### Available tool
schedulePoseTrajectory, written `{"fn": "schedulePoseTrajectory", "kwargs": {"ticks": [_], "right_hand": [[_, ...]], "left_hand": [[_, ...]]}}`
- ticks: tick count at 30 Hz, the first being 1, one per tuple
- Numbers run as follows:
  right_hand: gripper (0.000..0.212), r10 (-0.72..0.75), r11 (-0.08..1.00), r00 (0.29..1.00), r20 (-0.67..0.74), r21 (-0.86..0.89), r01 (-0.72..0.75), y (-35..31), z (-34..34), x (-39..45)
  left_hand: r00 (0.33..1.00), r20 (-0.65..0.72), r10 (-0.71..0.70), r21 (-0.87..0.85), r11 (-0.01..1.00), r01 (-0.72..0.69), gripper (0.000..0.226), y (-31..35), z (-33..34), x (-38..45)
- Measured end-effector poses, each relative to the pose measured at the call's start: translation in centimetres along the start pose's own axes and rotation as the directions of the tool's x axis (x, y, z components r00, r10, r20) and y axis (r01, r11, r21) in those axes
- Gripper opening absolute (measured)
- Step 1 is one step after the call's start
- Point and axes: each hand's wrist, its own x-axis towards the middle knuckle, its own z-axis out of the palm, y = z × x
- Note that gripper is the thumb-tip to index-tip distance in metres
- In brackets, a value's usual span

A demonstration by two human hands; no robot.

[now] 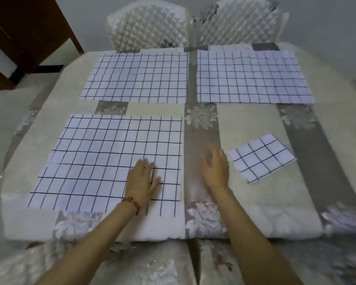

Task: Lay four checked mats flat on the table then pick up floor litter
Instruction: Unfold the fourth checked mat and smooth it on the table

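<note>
- Three checked mats are seen spread flat on the tabletop point(255, 124), which is covered by a cream and grey floral cloth.
- The far left mat point(136, 78) is laid near the far edge, with the far right mat point(253, 77) just beside it across a narrow strip of cloth.
- The near left mat point(103, 159) is laid in front of the far left mat, apart from it by a band of cloth.
- A fourth mat, the folded mat point(262, 158), is found on the near right part of the tabletop, turned at an angle and still folded into a small square.
- The left hand point(143, 181) is pressed flat on the near right part of the near left mat, fingers straight and spread, nothing gripped.
- A red beaded bracelet point(132, 203) is worn on the left wrist.
- The right hand point(215, 165) is held over the bare cloth between the near left mat and the folded mat, fingers loosely spread and blurred, nothing held; whether the cloth is touched cannot be told.
- Two quilted chair backs, the left chair point(148, 25) and the right chair point(240, 21), are seen at the far side of the tabletop.
- A dark wooden door point(27, 27) is seen at the upper left.
</note>
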Motion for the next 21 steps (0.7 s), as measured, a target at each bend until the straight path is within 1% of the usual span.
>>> {"fn": "schedulePoseTrajectory", "kwargs": {"ticks": [2,4,7,9,12,15,16,18,21], "right_hand": [[0.036,0.040,0.999,0.994,-0.105,-0.019,-0.042,3.1,-4.6,1.4],[0.035,0.090,0.992,0.977,-0.192,-0.065,-0.104,6.2,-8.6,2.4],[0.038,0.180,0.966,0.955,-0.237,-0.140,-0.216,10.6,-13.2,3.3],[0.040,0.250,0.934,0.936,-0.248,-0.194,-0.301,13.0,-15.5,3.9],[0.044,0.286,0.906,0.931,-0.226,-0.252,-0.339,15.3,-17.2,4.8],[0.045,0.294,0.912,0.937,-0.188,-0.237,-0.333,16.2,-17.5,5.4],[0.045,0.292,0.920,0.938,-0.189,-0.213,-0.329,16.4,-17.5,5.6],[0.045,0.312,0.929,0.931,-0.191,-0.146,-0.342,16.3,-17.4,6.1],[0.041,0.384,0.919,0.912,-0.148,-0.037,-0.393,16.1,-17.1,6.3]], "left_hand": [[0.994,0.000,0.111,-0.009,0.994,-0.111,0.048,5.1,1.6,0.5],[0.985,0.016,0.169,-0.027,0.985,-0.169,0.048,9.7,3.0,1.4],[0.981,0.035,0.193,-0.060,0.980,-0.191,0.047,15.2,4.8,2.9],[0.980,0.027,0.197,-0.046,0.980,-0.196,0.045,18.0,5.8,4.5],[0.988,0.089,0.123,-0.032,0.992,-0.120,0.048,21.3,7.0,7.4],[0.982,0.163,0.090,-0.044,0.996,-0.084,0.049,23.7,8.1,9.5],[0.981,0.175,0.081,-0.069,0.995,-0.070,0.049,24.4,8.4,9.9],[0.982,0.186,0.018,-0.165,0.986,0.013,0.045,25.3,8.9,10.2],[0.973,0.215,-0.088,-0.321,0.934,0.156,0.029,25.8,9.3,9.8]]}}
